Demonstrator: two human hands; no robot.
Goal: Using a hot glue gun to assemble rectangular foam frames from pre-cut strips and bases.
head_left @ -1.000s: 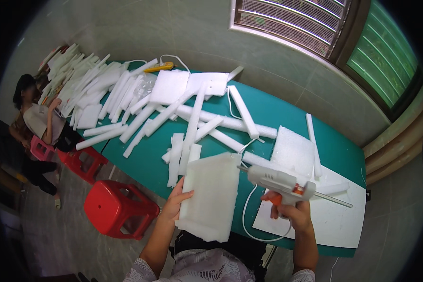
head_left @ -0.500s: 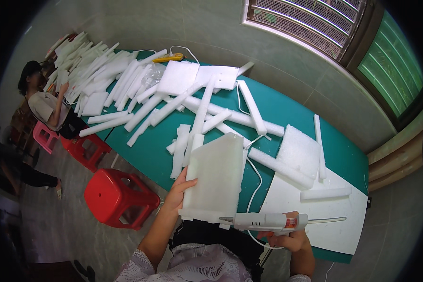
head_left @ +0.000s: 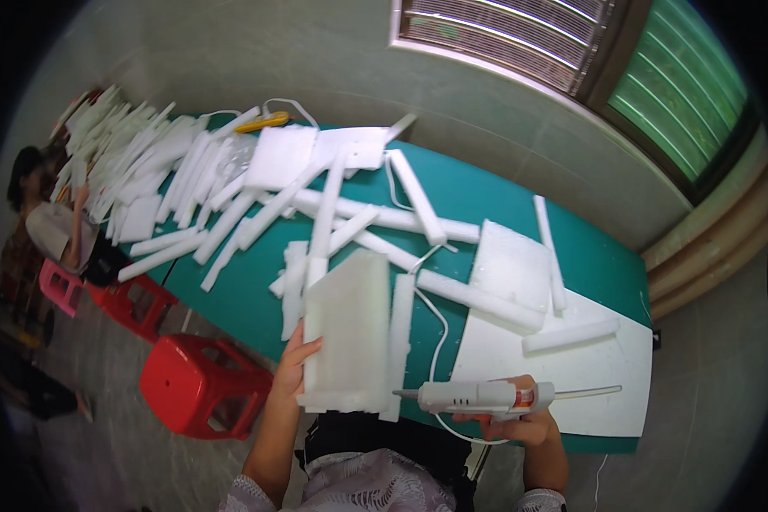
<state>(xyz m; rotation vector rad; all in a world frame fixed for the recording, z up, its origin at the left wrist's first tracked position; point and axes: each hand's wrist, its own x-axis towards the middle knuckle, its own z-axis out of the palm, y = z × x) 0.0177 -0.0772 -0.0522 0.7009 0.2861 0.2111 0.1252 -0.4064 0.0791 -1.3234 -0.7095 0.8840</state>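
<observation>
In the head view, the left hand [head_left: 294, 367] grips the left edge of a white foam box-like piece with raised side walls [head_left: 350, 337], fingers wrapped around the wall, holding it upright over the near edge of the green table [head_left: 589, 256]. At three o'clock from that piece, the right hand [head_left: 512, 422] closes round a white glue gun with an orange band [head_left: 478, 397], whose nozzle points left and sits just beside the foam's lower right corner.

The hot nozzle could melt a pit into the foam if it presses in, and stray glue could string onto the left hand's fingers. The white cord [head_left: 435, 341] trails up toward twelve o'clock among loose white foam strips [head_left: 478, 299]; a tug could drag them. The one-handed hold on the thin wall could let the piece twist or snap.

A red plastic stool [head_left: 192, 384] stands at eight o'clock.
</observation>
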